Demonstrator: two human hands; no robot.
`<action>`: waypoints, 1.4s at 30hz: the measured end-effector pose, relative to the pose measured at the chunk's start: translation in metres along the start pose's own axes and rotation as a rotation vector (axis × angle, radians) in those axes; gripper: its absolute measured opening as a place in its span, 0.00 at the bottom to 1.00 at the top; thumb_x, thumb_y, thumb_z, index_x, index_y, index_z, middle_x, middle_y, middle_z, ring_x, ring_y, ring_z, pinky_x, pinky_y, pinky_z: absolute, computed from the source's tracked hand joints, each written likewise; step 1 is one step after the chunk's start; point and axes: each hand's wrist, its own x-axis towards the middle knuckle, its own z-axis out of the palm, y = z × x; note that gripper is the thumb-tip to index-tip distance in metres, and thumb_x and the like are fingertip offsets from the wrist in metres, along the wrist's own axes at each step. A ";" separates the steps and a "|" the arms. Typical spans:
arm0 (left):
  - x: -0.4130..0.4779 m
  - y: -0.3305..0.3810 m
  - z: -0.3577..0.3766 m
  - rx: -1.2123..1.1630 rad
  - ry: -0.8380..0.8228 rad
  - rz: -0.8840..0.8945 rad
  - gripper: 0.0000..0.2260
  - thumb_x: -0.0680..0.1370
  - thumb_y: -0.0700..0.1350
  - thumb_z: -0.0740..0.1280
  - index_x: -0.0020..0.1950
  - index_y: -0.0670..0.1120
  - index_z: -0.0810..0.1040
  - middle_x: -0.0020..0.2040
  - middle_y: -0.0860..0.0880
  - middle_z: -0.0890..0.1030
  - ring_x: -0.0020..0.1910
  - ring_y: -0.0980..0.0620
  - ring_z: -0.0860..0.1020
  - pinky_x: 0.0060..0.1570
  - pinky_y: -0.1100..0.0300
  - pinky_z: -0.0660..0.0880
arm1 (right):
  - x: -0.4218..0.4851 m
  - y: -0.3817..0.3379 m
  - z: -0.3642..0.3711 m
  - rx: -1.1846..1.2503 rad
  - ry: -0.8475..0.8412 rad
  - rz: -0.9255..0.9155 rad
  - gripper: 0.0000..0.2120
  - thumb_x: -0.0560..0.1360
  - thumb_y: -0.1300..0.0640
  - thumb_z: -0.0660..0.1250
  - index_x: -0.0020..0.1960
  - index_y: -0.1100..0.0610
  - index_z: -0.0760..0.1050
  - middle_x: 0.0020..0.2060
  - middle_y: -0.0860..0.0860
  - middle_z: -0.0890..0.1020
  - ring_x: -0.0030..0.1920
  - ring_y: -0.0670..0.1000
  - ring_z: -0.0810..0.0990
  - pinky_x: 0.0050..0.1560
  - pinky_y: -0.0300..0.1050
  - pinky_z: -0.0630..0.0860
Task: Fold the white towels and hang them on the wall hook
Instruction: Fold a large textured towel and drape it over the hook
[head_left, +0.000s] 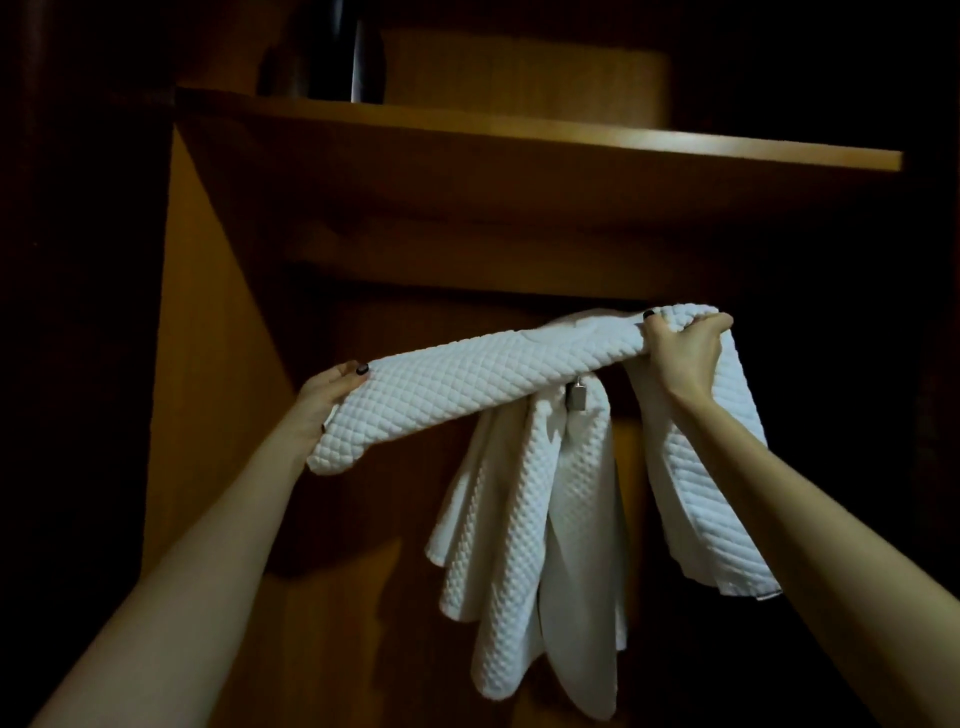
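We hold the folded towel stretched between both hands. Our left grip pinches one end, thumb on top, and our right grip is curled tight round the bunched other end, its tail hanging down. The towel spans just in front of the wall hook under the wooden shelf — likely so its middle can drop over it, onto the hung towel already draped there.

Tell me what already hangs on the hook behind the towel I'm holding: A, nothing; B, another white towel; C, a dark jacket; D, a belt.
B: a second white towel droops from the metal hook, behind the folded towel gripped by the left hand and right hand.
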 end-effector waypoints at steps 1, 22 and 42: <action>0.001 -0.007 -0.005 -0.013 0.006 -0.015 0.02 0.77 0.39 0.66 0.47 0.45 0.77 0.37 0.49 0.83 0.34 0.54 0.82 0.34 0.64 0.79 | -0.004 0.005 0.005 -0.003 -0.002 0.009 0.17 0.76 0.56 0.65 0.52 0.59 0.56 0.40 0.53 0.70 0.36 0.49 0.69 0.28 0.43 0.64; -0.059 -0.092 0.091 0.387 0.002 0.420 0.11 0.78 0.40 0.65 0.59 0.48 0.72 0.56 0.51 0.75 0.55 0.56 0.75 0.49 0.72 0.71 | -0.057 0.055 -0.052 -0.328 -0.160 -0.177 0.31 0.74 0.53 0.71 0.72 0.56 0.62 0.65 0.56 0.71 0.66 0.55 0.70 0.64 0.51 0.71; -0.007 -0.012 0.165 1.004 0.209 0.853 0.09 0.81 0.47 0.60 0.56 0.47 0.76 0.42 0.50 0.79 0.42 0.48 0.78 0.39 0.53 0.73 | 0.007 0.016 0.006 -0.336 -0.361 -0.680 0.05 0.75 0.55 0.66 0.46 0.56 0.75 0.40 0.51 0.80 0.43 0.52 0.78 0.41 0.49 0.71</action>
